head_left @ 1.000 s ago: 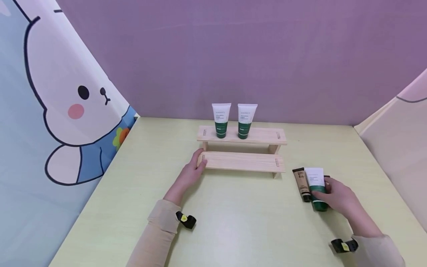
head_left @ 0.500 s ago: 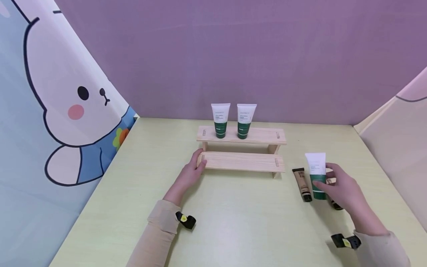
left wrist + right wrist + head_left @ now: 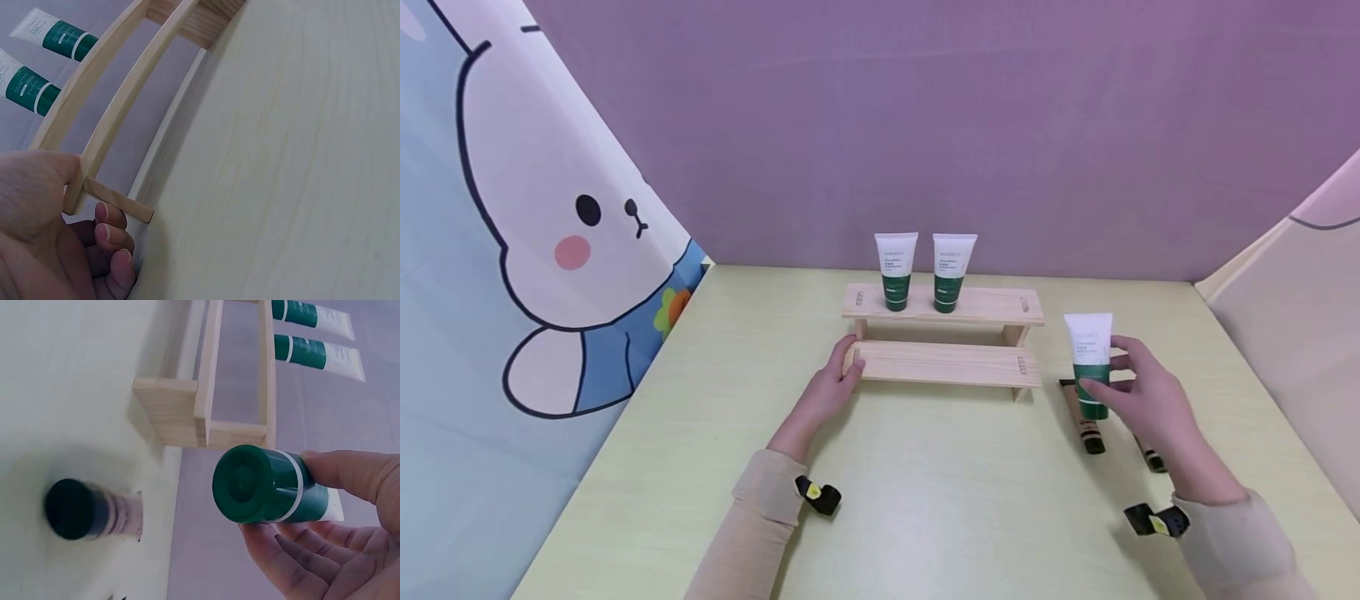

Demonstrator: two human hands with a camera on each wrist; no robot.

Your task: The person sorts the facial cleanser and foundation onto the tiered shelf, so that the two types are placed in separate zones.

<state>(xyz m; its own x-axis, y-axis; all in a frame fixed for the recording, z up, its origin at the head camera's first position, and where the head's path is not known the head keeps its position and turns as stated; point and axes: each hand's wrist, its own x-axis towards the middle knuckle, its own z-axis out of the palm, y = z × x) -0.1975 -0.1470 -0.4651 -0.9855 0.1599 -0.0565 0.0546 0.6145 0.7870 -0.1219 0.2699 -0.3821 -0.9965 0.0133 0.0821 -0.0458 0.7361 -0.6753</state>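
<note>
The right grip (image 3: 1152,396) pinches a green-and-white tube (image 3: 1091,367), its label (image 3: 1086,343) too blurred to read, while the left grip (image 3: 832,385) holds a wooden rack (image 3: 947,363).

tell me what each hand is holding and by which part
The right hand holds a white-and-green tube around its green lower part; the left hand grips the wooden stand by the left end of its lower shelf.

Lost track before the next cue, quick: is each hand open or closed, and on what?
Left hand: closed, holding the left end of the wooden rack.
Right hand: closed, holding a green-and-white tube above the table.
</note>
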